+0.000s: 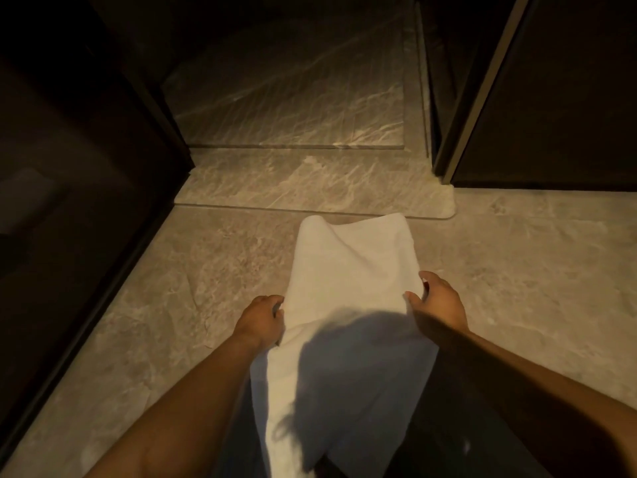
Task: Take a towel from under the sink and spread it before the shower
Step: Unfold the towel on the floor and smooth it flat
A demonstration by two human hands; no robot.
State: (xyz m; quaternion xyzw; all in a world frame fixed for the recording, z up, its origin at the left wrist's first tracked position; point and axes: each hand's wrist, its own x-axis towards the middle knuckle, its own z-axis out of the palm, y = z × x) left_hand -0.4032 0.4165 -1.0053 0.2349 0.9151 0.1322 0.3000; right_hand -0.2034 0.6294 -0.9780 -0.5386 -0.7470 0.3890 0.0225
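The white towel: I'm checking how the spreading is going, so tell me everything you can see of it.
The white towel looks like soft terry cloth, held out as a long strip with a rumpled far edge. The left hand grips its left edge and the right hand pinches its right edge. Its far end reaches almost to the shower sill over the tiled floor; whether it touches the floor is unclear. A shadow covers its near half.

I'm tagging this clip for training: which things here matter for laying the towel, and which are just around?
Part of the job: towel, held at its side edges by the left hand and right hand; shower step; floor in front of it.

Just there: door frame on the right; dark panel on the left.
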